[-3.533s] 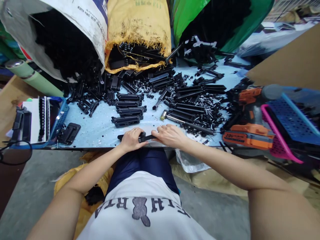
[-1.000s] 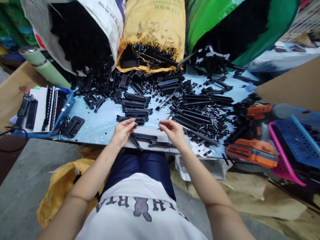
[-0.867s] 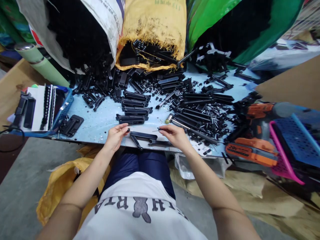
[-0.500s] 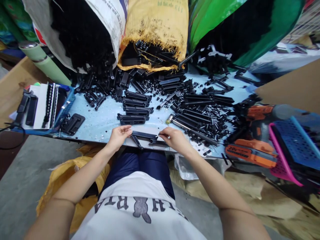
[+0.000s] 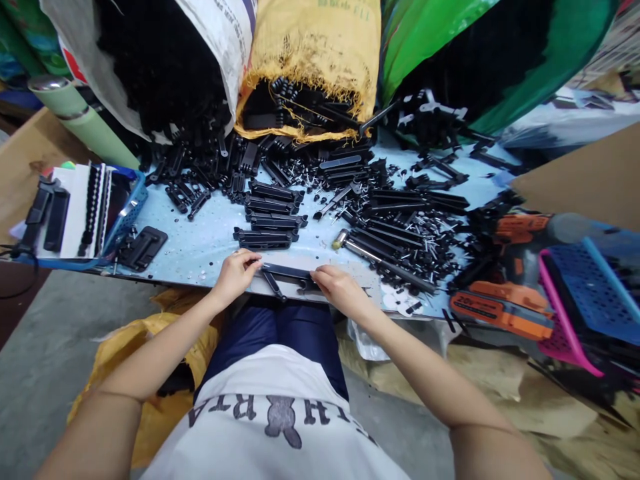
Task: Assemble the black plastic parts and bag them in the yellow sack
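Near four black assemblies, the left hand and right hand (fingers closed, contents hidden) touch one black bracket.

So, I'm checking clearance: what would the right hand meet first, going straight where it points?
The right hand would likely meet the long black bar ahead, perhaps already touching it; depth is unclear.

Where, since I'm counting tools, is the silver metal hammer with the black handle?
In the head view, the silver metal hammer lies right of centre on the blue tabletop, beyond the right hand, beside long slim black parts.
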The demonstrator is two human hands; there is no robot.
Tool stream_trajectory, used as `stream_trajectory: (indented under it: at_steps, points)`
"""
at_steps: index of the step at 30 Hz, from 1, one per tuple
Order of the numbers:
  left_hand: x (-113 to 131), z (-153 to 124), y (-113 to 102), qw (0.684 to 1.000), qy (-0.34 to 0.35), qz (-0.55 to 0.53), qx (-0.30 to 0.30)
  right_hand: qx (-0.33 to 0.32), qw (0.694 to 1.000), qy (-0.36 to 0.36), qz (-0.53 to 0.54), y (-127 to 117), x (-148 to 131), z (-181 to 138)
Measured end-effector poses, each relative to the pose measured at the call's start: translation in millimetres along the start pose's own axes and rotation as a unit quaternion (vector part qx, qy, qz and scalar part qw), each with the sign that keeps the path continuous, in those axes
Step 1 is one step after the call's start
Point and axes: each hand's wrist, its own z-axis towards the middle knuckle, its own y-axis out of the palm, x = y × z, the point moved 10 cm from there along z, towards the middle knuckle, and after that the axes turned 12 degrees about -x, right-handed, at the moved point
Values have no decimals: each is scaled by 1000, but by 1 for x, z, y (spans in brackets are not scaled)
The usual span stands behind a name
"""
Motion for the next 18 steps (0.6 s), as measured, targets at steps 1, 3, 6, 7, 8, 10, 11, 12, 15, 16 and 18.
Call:
stream_trajectory:
  at_steps: [1, 3, 6, 7, 8, 10, 11, 12, 15, 16, 18]
  points:
    - [8, 0, 1, 998, 15, 58, -18, 2, 1000, -2, 0, 2, 0, -1]
    - [24, 1, 7, 984, 43, 165, -56, 5, 1000, -5, -3, 3, 0, -1]
    - [42, 3, 22, 949, 73, 289, -105, 8, 1000, -1, -18, 4, -1, -1]
    - [47, 5, 26, 938, 76, 319, -113, 10, 1000, 1, -22, 4, -1, -1]
    - [50, 7, 30, 928, 74, 345, -116, 14, 1000, 3, -24, 4, -1, -1]
    - [53, 10, 34, 913, 62, 384, -121, 27, 999, 1, -21, 4, -1, -4]
    - [54, 10, 36, 908, 57, 395, -126, 35, 999, -2, -18, 4, -1, -5]
    - [55, 10, 37, 904, 55, 401, -135, 43, 999, -6, -14, 4, -1, -6]
    - [56, 8, 39, 897, 59, 409, -158, 66, 998, -13, -6, 5, 1, -10]
    - [56, 7, 38, 895, 57, 412, -160, 72, 997, -15, -4, 5, 2, -11]
    - [53, 8, 36, 895, 49, 414, -157, 81, 997, -20, -3, 4, 2, -13]
